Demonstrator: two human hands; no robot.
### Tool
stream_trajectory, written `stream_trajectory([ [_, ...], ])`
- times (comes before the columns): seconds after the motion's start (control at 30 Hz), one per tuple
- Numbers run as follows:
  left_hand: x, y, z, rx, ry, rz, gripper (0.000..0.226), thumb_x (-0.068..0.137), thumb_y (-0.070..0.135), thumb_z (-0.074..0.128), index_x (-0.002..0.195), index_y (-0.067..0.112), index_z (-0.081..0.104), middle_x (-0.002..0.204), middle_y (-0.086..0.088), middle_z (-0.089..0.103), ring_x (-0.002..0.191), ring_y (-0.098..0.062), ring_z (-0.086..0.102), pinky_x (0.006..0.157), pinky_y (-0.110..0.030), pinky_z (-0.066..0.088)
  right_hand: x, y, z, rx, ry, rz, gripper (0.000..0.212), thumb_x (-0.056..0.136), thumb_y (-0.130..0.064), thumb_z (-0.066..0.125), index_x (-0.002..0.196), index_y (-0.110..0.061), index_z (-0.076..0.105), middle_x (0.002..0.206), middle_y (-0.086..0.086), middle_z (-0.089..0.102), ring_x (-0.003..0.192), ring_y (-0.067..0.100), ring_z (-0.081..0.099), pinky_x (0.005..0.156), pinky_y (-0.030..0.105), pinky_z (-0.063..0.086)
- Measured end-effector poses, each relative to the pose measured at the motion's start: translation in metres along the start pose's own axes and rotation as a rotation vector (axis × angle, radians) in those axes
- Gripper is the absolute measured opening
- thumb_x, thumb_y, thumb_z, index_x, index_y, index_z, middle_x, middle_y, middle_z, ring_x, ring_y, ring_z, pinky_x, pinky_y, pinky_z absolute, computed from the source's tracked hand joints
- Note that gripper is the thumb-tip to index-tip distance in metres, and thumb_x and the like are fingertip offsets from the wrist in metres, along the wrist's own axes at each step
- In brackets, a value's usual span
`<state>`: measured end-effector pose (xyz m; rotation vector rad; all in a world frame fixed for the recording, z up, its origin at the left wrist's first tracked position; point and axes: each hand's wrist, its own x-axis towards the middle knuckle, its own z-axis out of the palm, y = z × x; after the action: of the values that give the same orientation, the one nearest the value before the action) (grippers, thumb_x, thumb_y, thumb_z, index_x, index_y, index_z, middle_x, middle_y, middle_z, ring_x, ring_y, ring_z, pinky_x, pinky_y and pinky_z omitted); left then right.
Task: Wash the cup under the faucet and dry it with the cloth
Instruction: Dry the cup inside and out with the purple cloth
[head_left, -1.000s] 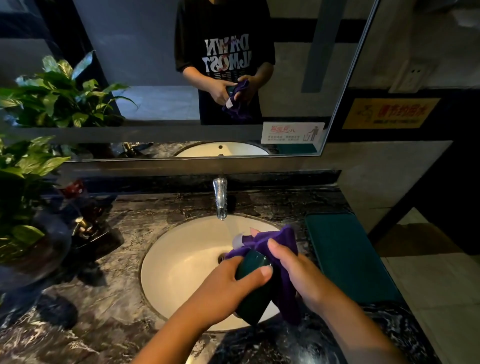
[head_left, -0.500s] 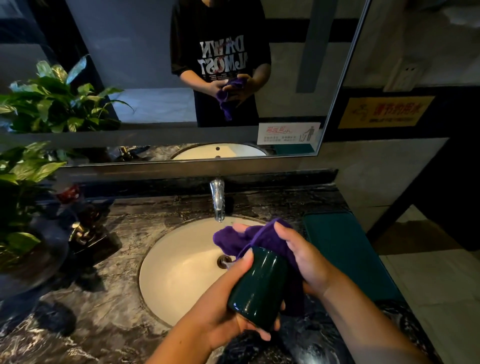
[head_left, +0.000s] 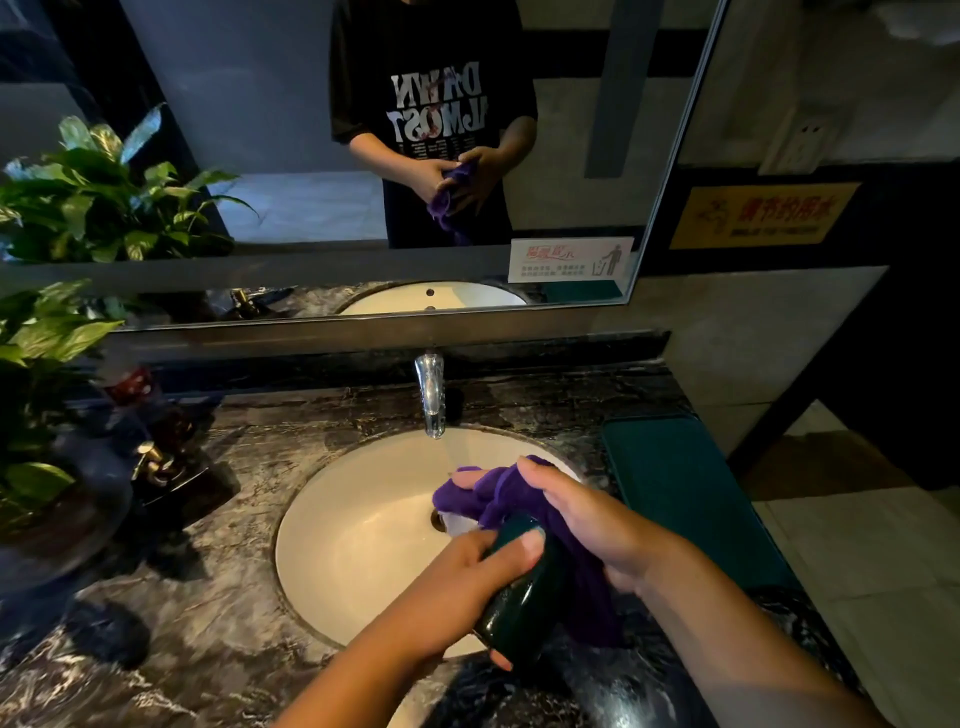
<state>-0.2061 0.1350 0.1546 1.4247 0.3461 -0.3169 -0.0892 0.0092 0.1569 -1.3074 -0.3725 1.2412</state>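
Glass first: the wall mirror (head_left: 291, 130), metal-edged, reflects a black T-shirt whose white print reads, reversed, DAWN ALMOST; a white sticker (head_left: 571, 260) sits in its lower right corner, its text too small to read. Black marble countertop (head_left: 218, 623), white-veined and glossy, surrounds an oval white basin (head_left: 353, 545). Teal rectangular mat (head_left: 675, 493) lies right of the basin. Yellow wall sign (head_left: 763, 213) bears red Chinese characters. Above the basin's front right, the left hand (head_left: 462, 587) grips a glossy dark green cup (head_left: 524, 603), thumb across its side; the right hand (head_left: 592, 525) clutches a fleecy purple cloth (head_left: 498, 493) bunched over the cup's far end. Chrome faucet (head_left: 430, 395) stands behind the basin.
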Motion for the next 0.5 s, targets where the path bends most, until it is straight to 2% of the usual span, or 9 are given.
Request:
stream_trajectory([
  [0.03, 0.000, -0.002, 0.002, -0.133, -0.013, -0.050, 0.053, 0.082, 0.061, 0.071, 0.111, 0.016, 0.075, 0.112, -0.023, 0.074, 0.105, -0.048, 0.068, 0.095, -0.060, 0.051, -0.001, -0.002, 0.000, 0.016, -0.050, -0.007, 0.058, 0.105, -0.051, 0.028, 0.143, -0.019, 0.057, 0.147, 0.007, 0.059, 0.139, 0.022, 0.052, 0.123, 0.047, 0.027],
  [0.07, -0.001, -0.002, 0.004, -0.278, -0.035, -0.108, 0.056, 0.078, 0.062, 0.073, 0.111, 0.017, 0.076, 0.111, -0.025, 0.073, 0.099, -0.049, 0.068, 0.088, -0.059, 0.054, -0.002, -0.005, 0.000, 0.036, -0.087, -0.015, 0.061, 0.104, -0.052, 0.028, 0.145, -0.017, 0.055, 0.148, 0.012, 0.057, 0.138, 0.024, 0.052, 0.123, 0.047, 0.028],
  [0.1, -0.003, -0.003, 0.006, -0.417, -0.097, -0.155, 0.060, 0.076, 0.064, 0.073, 0.112, 0.017, 0.076, 0.107, -0.026, 0.073, 0.092, -0.045, 0.069, 0.077, -0.053, 0.057, -0.003, -0.007, 0.001, 0.063, -0.111, -0.024, 0.063, 0.103, -0.052, 0.028, 0.146, -0.014, 0.053, 0.148, 0.016, 0.056, 0.136, 0.026, 0.053, 0.122, 0.047, 0.029],
  [0.17, -0.005, -0.006, 0.010, -0.649, -0.240, -0.218, 0.069, 0.083, 0.069, 0.062, 0.118, 0.011, 0.074, 0.099, -0.026, 0.068, 0.077, -0.037, 0.069, 0.061, -0.041, 0.058, -0.004, -0.010, 0.001, 0.104, -0.152, -0.063, 0.064, 0.103, -0.051, 0.028, 0.145, -0.010, 0.053, 0.148, 0.019, 0.055, 0.135, 0.029, 0.052, 0.121, 0.047, 0.030],
  [0.23, -0.003, -0.010, 0.008, -0.723, -0.288, -0.236, 0.072, 0.090, 0.070, 0.050, 0.121, 0.008, 0.072, 0.097, -0.026, 0.064, 0.072, -0.034, 0.069, 0.057, -0.038, 0.058, -0.003, -0.010, 0.003, 0.121, -0.168, -0.091, 0.063, 0.101, -0.052, 0.031, 0.141, -0.012, 0.059, 0.144, 0.014, 0.059, 0.132, 0.025, 0.056, 0.119, 0.045, 0.032],
  [0.3, -0.003, -0.008, 0.006, -0.669, -0.276, -0.207, 0.071, 0.090, 0.070, 0.050, 0.118, 0.009, 0.074, 0.096, -0.026, 0.065, 0.072, -0.034, 0.069, 0.058, -0.038, 0.058, 0.000, -0.008, 0.004, 0.135, -0.181, -0.076, 0.064, 0.100, -0.055, 0.034, 0.142, -0.014, 0.058, 0.144, 0.012, 0.060, 0.131, 0.024, 0.056, 0.120, 0.046, 0.031],
  [0.37, -0.006, -0.004, 0.006, -0.525, -0.208, -0.170, 0.059, 0.089, 0.068, 0.058, 0.109, 0.016, 0.078, 0.096, -0.025, 0.069, 0.080, -0.038, 0.068, 0.063, -0.041, 0.057, 0.003, -0.003, 0.002, 0.152, -0.193, -0.053, 0.067, 0.100, -0.058, 0.033, 0.147, -0.015, 0.053, 0.148, 0.016, 0.055, 0.135, 0.030, 0.050, 0.123, 0.051, 0.025],
  [0.43, -0.007, 0.001, 0.007, -0.395, -0.121, -0.137, 0.034, 0.087, 0.061, 0.063, 0.093, 0.032, 0.081, 0.096, -0.017, 0.076, 0.095, -0.042, 0.066, 0.072, -0.045, 0.056, 0.002, 0.000, 0.000, 0.146, -0.156, -0.023, 0.066, 0.101, -0.058, 0.030, 0.146, -0.017, 0.053, 0.147, 0.014, 0.057, 0.132, 0.027, 0.055, 0.117, 0.046, 0.036],
  [0.5, -0.005, 0.003, 0.007, -0.210, -0.031, -0.089, 0.029, 0.085, 0.061, 0.066, 0.094, 0.037, 0.079, 0.100, -0.010, 0.079, 0.099, -0.038, 0.071, 0.076, -0.047, 0.058, 0.003, 0.002, 0.000, 0.124, -0.113, 0.006, 0.063, 0.103, -0.056, 0.028, 0.145, -0.017, 0.055, 0.144, 0.011, 0.061, 0.130, 0.024, 0.058, 0.111, 0.037, 0.045],
])
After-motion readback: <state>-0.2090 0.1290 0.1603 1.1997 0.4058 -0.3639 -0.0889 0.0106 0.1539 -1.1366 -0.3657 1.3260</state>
